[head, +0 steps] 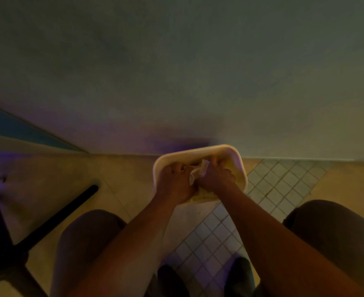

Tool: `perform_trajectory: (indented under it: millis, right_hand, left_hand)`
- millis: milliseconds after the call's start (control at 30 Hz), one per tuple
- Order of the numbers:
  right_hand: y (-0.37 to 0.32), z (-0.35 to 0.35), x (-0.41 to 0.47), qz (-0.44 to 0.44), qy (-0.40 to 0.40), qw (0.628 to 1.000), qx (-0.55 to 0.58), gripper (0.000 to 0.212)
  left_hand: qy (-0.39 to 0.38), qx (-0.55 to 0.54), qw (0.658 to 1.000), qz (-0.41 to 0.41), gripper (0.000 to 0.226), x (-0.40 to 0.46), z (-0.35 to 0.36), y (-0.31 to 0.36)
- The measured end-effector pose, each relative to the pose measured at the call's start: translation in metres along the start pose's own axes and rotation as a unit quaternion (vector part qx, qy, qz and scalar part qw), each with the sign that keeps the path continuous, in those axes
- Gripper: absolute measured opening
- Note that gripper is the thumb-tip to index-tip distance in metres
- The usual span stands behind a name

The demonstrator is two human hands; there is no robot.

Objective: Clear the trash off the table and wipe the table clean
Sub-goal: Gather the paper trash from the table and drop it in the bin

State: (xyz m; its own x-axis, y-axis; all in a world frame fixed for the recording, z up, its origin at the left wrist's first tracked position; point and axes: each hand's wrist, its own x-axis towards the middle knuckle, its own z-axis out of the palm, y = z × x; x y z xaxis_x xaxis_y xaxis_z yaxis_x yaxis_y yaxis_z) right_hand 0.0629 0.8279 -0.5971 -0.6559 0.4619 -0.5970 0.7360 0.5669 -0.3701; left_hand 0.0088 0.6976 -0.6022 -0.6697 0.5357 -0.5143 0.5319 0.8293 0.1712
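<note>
Crumpled white paper trash [199, 171], one piece, pinched in both my hands' grip, left hand [174, 181] and right hand [216, 179], over one rounded cream bin [198, 150].

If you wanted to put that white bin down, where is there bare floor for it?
Bare tile lies left of the white bin, between it and the black table base, and on the small-tiled patch to its right. Over the bin it is crowded: left hand and right hand hold crumpled paper.

The single head-worn view looks steeply down from above and behind both forearms, close over the left hand [172, 181] and right hand [216, 179], taking in the wall [176, 71] beyond them and tiled floor [273, 185] beneath.
</note>
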Motion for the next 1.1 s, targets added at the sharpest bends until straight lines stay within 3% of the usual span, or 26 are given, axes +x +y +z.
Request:
perform_trajectory:
  millis: [267,467,633,967,1100]
  right_hand:
    - [-0.001,-0.022,-0.016,0.007,0.013,0.999,0.037,0.1]
    - [-0.006,-0.032,-0.032,-0.023,0.027,0.999,-0.016,0.084]
    - [-0.013,-0.05,-0.03,-0.015,-0.012,0.999,-0.042,0.088]
    - [-0.014,-0.046,-0.022,-0.051,-0.018,0.995,-0.079,0.078]
    - [-0.021,-0.063,-0.044,-0.06,-0.023,0.995,-0.074,0.072]
  left_hand:
    - [0.028,-0.012,0.999,0.019,0.071,-0.013,-0.021,0.0]
    - [0.044,-0.043,0.998,0.014,0.079,-0.029,-0.028,0.005]
    - [0.044,-0.097,0.994,0.023,0.081,-0.042,-0.035,0.001]
    - [0.038,-0.032,0.998,0.047,0.069,-0.061,-0.048,0.007]
    - [0.03,-0.08,0.996,0.022,0.073,-0.074,-0.06,0.008]
